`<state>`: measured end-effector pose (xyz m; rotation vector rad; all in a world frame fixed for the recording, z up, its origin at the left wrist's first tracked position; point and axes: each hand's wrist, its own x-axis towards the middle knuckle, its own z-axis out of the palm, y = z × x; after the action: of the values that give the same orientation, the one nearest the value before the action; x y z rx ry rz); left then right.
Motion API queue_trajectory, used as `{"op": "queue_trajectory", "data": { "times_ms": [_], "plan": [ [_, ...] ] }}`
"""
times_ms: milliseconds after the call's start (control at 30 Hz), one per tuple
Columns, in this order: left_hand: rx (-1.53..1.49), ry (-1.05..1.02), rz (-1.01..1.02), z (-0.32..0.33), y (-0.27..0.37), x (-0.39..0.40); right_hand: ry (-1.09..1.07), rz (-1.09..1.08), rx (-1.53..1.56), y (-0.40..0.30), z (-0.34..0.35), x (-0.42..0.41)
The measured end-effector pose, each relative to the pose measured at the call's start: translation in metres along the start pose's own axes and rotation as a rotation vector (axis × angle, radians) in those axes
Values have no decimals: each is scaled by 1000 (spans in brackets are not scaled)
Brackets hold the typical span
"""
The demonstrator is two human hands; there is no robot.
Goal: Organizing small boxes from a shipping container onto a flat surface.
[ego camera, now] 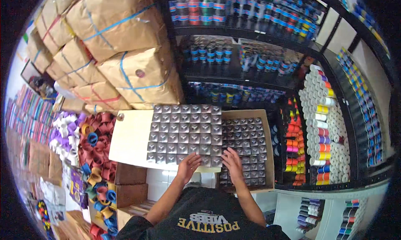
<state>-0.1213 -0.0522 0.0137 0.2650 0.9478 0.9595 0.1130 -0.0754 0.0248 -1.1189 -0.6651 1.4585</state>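
A block of small dark square boxes (184, 127), each with a light emblem on top, is laid in tight rows on a pale yellow board (131, 136). My left hand (189, 166) rests at the near edge of that block, fingers stretched over the front row and closed round nothing. At the block's near right corner, my right hand (232, 163) has its fingertips by the end box, also without a grip on anything. Whether the fingertips press on the boxes is hard to tell. Right of the board, an open cardboard carton (269, 152) holds similar boxes (247, 136) in rows.
Paper-wrapped parcels (134, 77) tied with coloured strapping are stacked behind on the left. Black shelves (219, 74) of thread spools rise behind, with cones of white thread (336, 146) on the right. Reddish plastic cores (100, 143) are heaped at left, above brown cartons (131, 190).
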Motion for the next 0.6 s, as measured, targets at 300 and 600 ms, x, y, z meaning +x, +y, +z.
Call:
{"op": "queue_trajectory", "data": {
  "times_ms": [300, 600],
  "plan": [
    [119, 45, -66, -17, -9, -3, 36, -138, -347, 44, 6, 26],
    [77, 225, -368, -14, -51, 17, 125, -109, -584, 60, -25, 21]
  ]
}}
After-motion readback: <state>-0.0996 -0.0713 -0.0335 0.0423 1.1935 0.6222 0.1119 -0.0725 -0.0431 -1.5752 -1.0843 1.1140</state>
